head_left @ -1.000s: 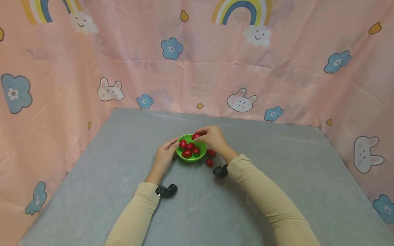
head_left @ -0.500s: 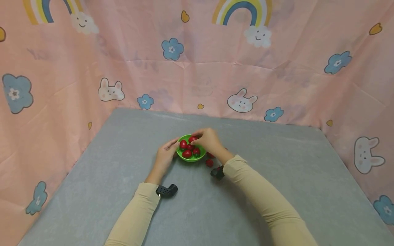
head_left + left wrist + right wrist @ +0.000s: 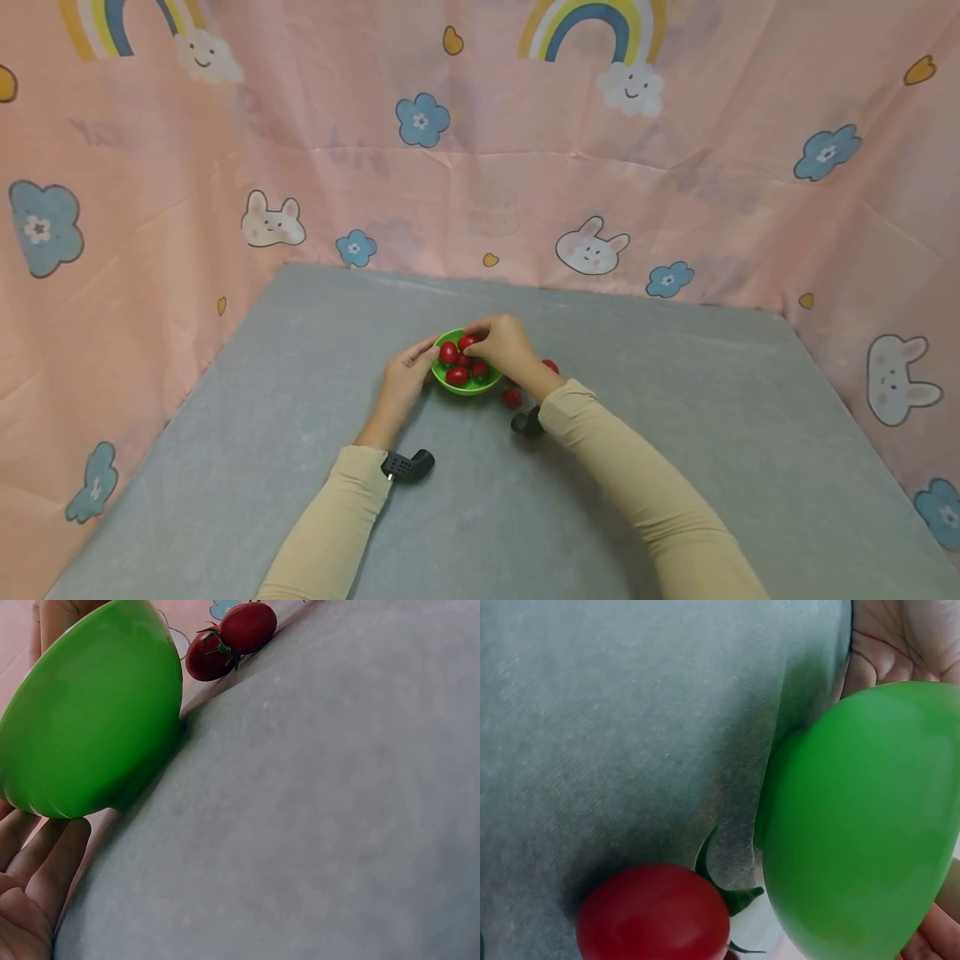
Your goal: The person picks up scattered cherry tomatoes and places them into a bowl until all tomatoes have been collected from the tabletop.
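A green bowl [image 3: 465, 392] with several red cherry tomatoes [image 3: 457, 377] in it stands mid-table in the head view. My left hand [image 3: 402, 383] holds its left side, thumb at the rim; the left wrist view shows the fingers [image 3: 61, 859] against the bowl's outer wall. Over the bowl's far right part, my right hand [image 3: 508, 346] pinches a cherry tomato [image 3: 467, 342] between thumb and fingers, close among the others. The hand partly covers that tomato. In the right wrist view, the bowl's smooth outside [image 3: 862, 817] hides what lies within.
Loose cherry tomatoes with green stems lie right of the bowl: one [image 3: 512, 398] near its side, another [image 3: 551, 366] behind the right wrist. The grey tabletop [image 3: 300, 333] meets a pink patterned cloth [image 3: 487, 192] at the back and sides. Each wrist wears a black camera [image 3: 408, 466].
My right hand has moved slightly left and down, carrying the pinched tomato from the bowl's far rim in among the others. The left hand stays in place on the bowl.
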{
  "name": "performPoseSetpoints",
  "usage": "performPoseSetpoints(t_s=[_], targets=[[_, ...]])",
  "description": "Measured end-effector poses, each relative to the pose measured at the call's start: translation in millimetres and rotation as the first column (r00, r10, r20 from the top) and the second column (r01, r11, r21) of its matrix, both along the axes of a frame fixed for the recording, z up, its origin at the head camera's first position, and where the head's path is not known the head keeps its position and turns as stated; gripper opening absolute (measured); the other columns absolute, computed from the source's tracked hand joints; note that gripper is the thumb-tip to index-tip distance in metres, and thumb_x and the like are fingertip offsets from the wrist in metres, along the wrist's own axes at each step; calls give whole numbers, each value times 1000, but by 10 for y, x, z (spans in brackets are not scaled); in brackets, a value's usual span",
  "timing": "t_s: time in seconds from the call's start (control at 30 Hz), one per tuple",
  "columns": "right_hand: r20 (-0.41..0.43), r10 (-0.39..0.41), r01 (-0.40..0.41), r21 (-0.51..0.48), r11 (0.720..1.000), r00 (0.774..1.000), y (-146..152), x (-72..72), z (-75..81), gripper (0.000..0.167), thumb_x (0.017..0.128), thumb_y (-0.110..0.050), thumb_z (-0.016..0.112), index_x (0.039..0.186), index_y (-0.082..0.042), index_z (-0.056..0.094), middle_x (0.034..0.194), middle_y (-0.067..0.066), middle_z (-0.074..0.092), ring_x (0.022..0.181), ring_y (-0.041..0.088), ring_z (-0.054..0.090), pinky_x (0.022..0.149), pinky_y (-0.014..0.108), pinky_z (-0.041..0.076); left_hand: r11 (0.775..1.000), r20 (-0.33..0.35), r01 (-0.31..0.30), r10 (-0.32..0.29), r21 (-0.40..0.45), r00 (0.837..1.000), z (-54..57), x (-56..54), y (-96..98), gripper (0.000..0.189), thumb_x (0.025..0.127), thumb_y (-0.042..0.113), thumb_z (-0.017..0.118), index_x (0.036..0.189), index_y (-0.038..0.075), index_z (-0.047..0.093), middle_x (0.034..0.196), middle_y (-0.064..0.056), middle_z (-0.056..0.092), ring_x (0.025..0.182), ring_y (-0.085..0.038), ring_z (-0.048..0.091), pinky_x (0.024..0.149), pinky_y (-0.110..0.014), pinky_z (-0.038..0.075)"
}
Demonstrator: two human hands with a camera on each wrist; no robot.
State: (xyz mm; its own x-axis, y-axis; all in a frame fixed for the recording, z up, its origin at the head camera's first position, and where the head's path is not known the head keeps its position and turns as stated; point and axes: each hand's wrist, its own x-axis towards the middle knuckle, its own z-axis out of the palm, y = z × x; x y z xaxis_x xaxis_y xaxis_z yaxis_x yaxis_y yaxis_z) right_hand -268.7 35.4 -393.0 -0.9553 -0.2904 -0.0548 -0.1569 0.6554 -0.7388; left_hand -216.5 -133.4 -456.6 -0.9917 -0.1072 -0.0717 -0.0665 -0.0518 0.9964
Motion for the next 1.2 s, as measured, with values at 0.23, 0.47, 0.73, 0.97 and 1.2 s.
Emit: performPoseSetpoints(t_s=[0.23,0.47,0.73,0.97,1.2], targets=[[-12,-3,2,-23,1000,1000,-5,-7,-17,31,83,-6,79,113,-3,75,112,13,75,111,25,68,98,38,55,1000,1,4,-4,-5,1000,22,9,9,40,102,22,58,138,3,58,138,-16,60,115,-14,61,81,-11,52],[-5,-39,38,-53,998,999,60,-16,11,32,85,-10,78,117,-4,74,117,12,73,117,28,64,99,40,54,1000,-31,-21,21,10,999,-95,-41,11,38,100,24,61,134,7,63,134,-14,64,107,-8,64,80,-12,54],[-9,-76,74,-164,984,997,228,19,49,33,85,-7,78,117,0,72,117,15,73,118,31,63,99,42,55,999,-43,-34,35,12,998,-96,-48,20,38,99,22,61,133,5,63,132,-16,65,101,-2,65,80,-12,54],[-11,-133,128,-208,970,991,453,101,57,34,88,-14,75,118,1,71,119,19,72,119,32,62,102,46,52,999,-45,-31,31,14,998,-108,-57,18,39,99,22,62,134,5,62,134,-16,64,100,-1,64,80,-13,54],[32,-180,182,-224,957,983,718,164,2,36,88,-19,75,118,-1,72,119,16,72,120,29,63,103,45,51,998,-48,-8,11,56,999,-109,-51,16,39,100,21,61,135,3,61,135,-17,63,104,-3,65,83,-14,55]])
